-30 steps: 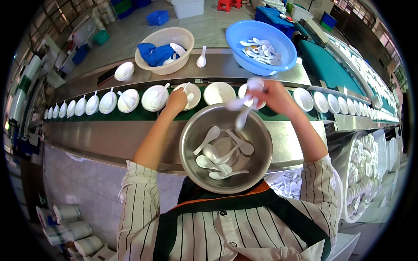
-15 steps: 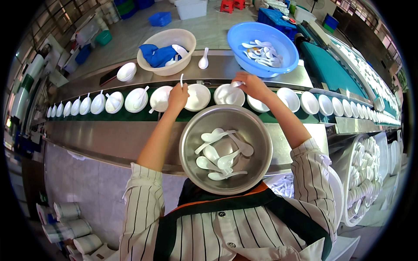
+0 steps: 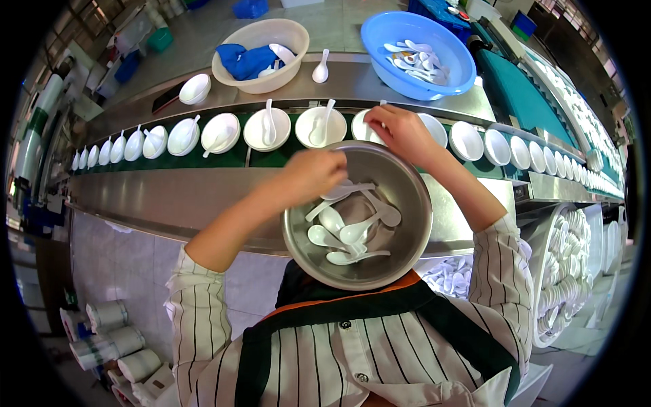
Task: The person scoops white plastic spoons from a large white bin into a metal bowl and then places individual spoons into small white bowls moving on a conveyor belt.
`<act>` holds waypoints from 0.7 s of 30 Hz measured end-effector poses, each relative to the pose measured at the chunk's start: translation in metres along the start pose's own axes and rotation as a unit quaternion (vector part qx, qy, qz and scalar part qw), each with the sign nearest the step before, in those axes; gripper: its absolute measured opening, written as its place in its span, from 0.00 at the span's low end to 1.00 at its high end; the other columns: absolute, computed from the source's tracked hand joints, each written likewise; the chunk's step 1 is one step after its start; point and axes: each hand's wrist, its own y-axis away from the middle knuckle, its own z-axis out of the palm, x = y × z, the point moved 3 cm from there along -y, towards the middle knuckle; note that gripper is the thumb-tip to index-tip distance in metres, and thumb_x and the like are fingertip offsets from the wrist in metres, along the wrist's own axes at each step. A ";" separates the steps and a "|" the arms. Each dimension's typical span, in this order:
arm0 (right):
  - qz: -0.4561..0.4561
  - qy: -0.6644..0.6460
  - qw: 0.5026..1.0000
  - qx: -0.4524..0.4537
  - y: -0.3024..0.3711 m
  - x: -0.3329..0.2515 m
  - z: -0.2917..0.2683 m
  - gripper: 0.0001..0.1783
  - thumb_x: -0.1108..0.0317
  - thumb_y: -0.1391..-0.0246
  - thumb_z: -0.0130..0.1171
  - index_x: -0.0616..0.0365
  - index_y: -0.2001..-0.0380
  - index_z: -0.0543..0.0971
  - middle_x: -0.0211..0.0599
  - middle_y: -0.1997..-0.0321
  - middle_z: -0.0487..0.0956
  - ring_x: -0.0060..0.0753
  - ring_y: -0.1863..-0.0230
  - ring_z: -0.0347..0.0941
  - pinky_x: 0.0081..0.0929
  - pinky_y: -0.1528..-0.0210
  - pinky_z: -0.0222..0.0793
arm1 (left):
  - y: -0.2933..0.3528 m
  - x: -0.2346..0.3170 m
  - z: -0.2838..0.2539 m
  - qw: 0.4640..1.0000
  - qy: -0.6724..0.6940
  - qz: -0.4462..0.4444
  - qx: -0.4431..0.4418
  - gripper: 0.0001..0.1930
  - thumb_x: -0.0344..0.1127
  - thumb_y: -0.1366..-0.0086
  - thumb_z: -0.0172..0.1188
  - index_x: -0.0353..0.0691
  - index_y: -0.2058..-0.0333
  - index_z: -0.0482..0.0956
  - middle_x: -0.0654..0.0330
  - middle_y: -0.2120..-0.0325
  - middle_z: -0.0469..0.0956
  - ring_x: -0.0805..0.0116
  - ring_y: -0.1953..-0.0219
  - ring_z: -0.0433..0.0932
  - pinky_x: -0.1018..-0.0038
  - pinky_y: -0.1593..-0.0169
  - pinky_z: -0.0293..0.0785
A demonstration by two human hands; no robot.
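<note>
My left hand point(image 3: 317, 173), smeared by motion, is over the left rim of a steel basin point(image 3: 413, 230). Several white spoons point(image 3: 357, 233) lie in that basin; my left fingers cannot be made out clearly. Above the green conveyor, my right hand point(image 3: 401, 133) is closed at a white bowl point(image 3: 361, 131), its fingertips pinched at the bowl's inside. A white spoon's point(image 3: 383, 102) handle tip shows just behind that hand, the remainder hidden. To the left, one bowl point(image 3: 305, 129) and another bowl point(image 3: 251, 130) each hold a spoon with its handle leaning on the far rim.
A row of white bowls runs along the green belt point(image 3: 288, 158); those at right hold no spoons. Behind it stand a cream basin point(image 3: 261, 87) with blue cloth, a lone spoon point(image 3: 321, 68) and a blue basin point(image 3: 434, 93) of spoons. Crates of spoons point(image 3: 563, 271) sit at lower right.
The bowls have shifted left along the belt. Two more now have spoons in them. My left hand has come back from the bowls to the steel basin; my right hand has moved slightly right.
</note>
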 end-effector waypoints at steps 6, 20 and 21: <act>-0.161 0.076 0.925 -0.335 0.069 -0.052 0.050 0.08 0.68 0.58 0.55 0.54 0.71 0.76 0.39 0.70 0.76 0.42 0.68 0.74 0.35 0.67 0.71 | 0.008 -0.014 0.059 0.971 -0.167 -0.045 -0.164 0.12 0.31 0.55 0.57 0.35 0.69 0.72 0.46 0.74 0.74 0.51 0.66 0.73 0.62 0.63 0.69; 0.169 0.364 0.905 -0.142 0.054 0.136 -0.029 0.14 0.80 0.59 0.48 0.53 0.70 0.78 0.40 0.69 0.74 0.43 0.66 0.73 0.35 0.63 0.69 | -0.040 -0.031 -0.016 0.965 0.249 -0.086 -0.001 0.12 0.39 0.45 0.54 0.37 0.68 0.76 0.67 0.78 0.75 0.80 0.74 0.69 0.81 0.68 0.65; 0.134 0.364 0.915 -0.112 0.057 0.144 -0.024 0.11 0.78 0.58 0.49 0.54 0.71 0.78 0.40 0.69 0.74 0.43 0.67 0.73 0.36 0.64 0.69 | -0.053 -0.041 -0.015 0.965 0.238 -0.104 0.032 0.12 0.39 0.45 0.54 0.36 0.68 0.76 0.66 0.79 0.74 0.79 0.75 0.69 0.80 0.70 0.64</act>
